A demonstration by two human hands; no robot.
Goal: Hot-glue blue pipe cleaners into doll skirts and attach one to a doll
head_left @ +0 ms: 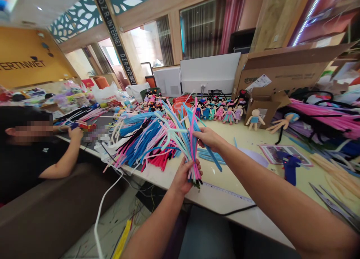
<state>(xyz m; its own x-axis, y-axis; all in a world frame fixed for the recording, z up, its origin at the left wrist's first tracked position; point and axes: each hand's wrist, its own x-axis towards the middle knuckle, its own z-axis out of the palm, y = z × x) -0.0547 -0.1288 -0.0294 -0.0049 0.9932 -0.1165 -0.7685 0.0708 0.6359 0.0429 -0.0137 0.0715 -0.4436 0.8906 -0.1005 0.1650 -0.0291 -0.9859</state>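
Note:
My left hand [182,175] is wrapped round the lower end of an upright bundle of pipe cleaners [184,144] in white, mint green, pink and blue. Black and dark green ends stick out below the fist. Higher up, my right hand [207,137] pinches several blue pipe cleaners [213,158] at the bundle's right side; they slant down to the right, past the fingers. Left of the bundle, a large heap of blue, black, pink and white pipe cleaners [140,139] covers the table. More blue pipe cleaners lie flat behind my hands.
Small dolls [219,111] stand in rows at the back, before a cardboard box [278,73]. On the right lie a blue glue gun [289,167], scissors [333,202] and a printed sheet [284,155]. A co-worker [22,150] sits at the left. A white cable [102,206] hangs off the table.

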